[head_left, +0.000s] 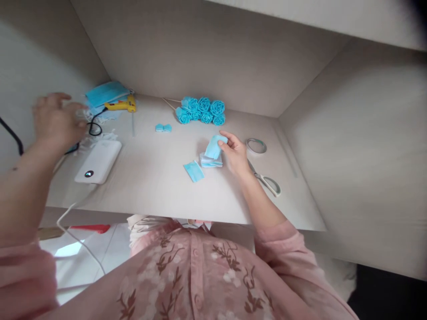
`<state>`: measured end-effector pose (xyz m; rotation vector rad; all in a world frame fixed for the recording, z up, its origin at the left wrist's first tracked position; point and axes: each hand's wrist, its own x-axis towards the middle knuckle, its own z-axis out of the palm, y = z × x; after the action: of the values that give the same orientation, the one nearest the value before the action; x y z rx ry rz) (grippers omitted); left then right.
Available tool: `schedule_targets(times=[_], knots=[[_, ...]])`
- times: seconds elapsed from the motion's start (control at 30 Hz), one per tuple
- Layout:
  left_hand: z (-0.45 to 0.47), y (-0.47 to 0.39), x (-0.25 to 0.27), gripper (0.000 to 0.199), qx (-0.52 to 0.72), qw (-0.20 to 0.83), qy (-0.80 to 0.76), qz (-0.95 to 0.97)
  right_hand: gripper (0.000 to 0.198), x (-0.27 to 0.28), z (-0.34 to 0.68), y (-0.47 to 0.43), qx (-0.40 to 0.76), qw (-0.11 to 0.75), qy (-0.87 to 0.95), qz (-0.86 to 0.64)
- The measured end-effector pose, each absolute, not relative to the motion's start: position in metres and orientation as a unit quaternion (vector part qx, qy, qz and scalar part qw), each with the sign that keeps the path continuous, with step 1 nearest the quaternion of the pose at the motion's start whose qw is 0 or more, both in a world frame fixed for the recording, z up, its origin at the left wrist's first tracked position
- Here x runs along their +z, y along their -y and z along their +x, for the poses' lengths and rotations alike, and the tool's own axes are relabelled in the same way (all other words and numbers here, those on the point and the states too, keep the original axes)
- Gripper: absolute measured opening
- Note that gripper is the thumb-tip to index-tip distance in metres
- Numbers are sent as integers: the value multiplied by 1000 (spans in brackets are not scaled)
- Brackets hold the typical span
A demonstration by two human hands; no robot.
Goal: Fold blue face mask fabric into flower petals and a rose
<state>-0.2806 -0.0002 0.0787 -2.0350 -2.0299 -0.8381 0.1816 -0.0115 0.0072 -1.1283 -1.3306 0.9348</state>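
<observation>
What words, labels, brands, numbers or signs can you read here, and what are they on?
None is readable.
White power bank: lit marks on its dark display, too small and blurred to read.
Yellow glue gun: no legible label.
Blue fabric piece in the right hand: no writing visible.

Head cam looks fwd & down from above/behind L hand (pixel 55 119) & R hand (pixel 236 153), fairly near, w/ desk (pixel 150 178) below both.

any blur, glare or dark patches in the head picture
Head view: the bare left hand is blurred, the bare right hand holding a blue fabric rectangle looks sharper; bright glare sits on the white tiled floor; the upper right corner falls dark.
</observation>
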Motion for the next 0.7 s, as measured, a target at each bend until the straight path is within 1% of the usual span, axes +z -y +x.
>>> schedule_targets(times=[0.03, 0.07, 0.1, 0.13, 0.17, 0.23, 0.3, 0.4, 0.47, 0.5, 0.57, 0.6, 0.67, 0.7], knots=[[-266, 3, 82, 73, -253, 93, 681, -680, 60, 8, 181, 12, 398, 548, 561, -476], [-248, 8, 84, 71, -238, 84, 670, -698, 60, 8, 180, 13, 401, 545, 561, -477], [-227, 13, 86, 71, -253, 79, 648, -714, 59, 9, 180, 14, 404, 542, 561, -479], [-204, 19, 87, 74, -273, 70, 609, -741, 57, 10, 179, 15, 406, 538, 561, -481], [-180, 25, 86, 76, -269, 60, 569, -774, 56, 11, 178, 16, 409, 534, 561, -483], [-131, 38, 79, 62, -290, 43, 487, -822, 54, 14, 176, 19, 419, 530, 557, -483], [-86, 48, 66, 56, -287, -4, 400, -870, 54, 15, 175, 21, 440, 531, 546, -475], [-36, 54, 44, 59, -280, -55, 327, -901, 53, 16, 172, 23, 471, 535, 527, -462], [-18, 50, 33, 65, -283, -70, 332, -897, 52, 17, 171, 24, 486, 541, 510, -460], [-12, 47, 30, 64, -290, -79, 345, -889, 51, 18, 170, 24, 494, 544, 499, -459], [-7, 38, 25, 56, -327, -111, 373, -861, 52, 19, 169, 24, 511, 550, 483, -451], [-6, 33, 24, 48, -357, -141, 383, -840, 53, 20, 169, 24, 515, 549, 482, -449], [-7, 26, 23, 27, -426, -245, 407, -770, 55, 22, 170, 24, 512, 538, 495, -451], [-7, 23, 23, 24, -453, -317, 419, -721, 57, 23, 171, 25, 504, 532, 504, -456]])
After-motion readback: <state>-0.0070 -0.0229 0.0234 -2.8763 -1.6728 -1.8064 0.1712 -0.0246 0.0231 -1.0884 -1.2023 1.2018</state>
